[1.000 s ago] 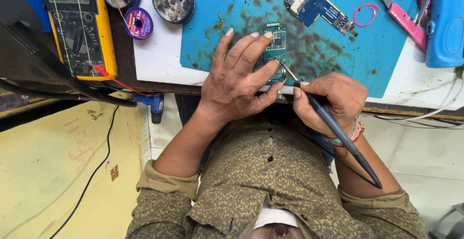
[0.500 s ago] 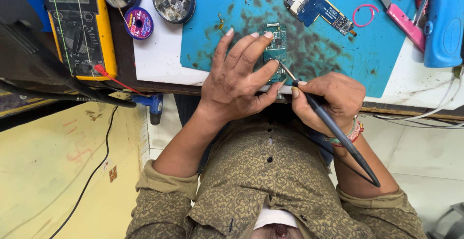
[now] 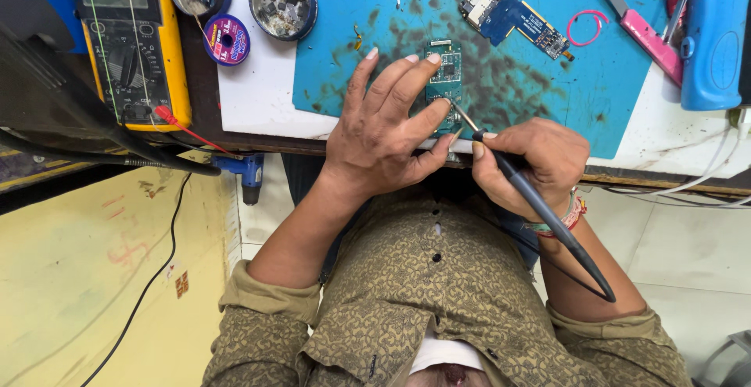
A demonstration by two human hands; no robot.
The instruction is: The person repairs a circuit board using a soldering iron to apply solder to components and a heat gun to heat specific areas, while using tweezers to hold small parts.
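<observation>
One small green circuit board lies flat on the teal work mat, near the mat's front edge. Your left hand rests over it with the fingers spread, fingertips pinning the board's near end to the mat. Your right hand is closed in a pen grip around a black soldering iron, and its thin metal tip meets the board's lower right edge.

Judge the board as light, thin and rigid, with fragile surface components; it slides easily on the mat unless pressed down. Hold it by the bare edges and corners, not by the chips. Grip the iron on the black handle only, well back from the tip.

Beyond the board, a blue circuit board lies farther up the mat, with a pink ring and a pink utility knife to its right. To the left sit two round metal tins, a solder spool and a yellow multimeter.
</observation>
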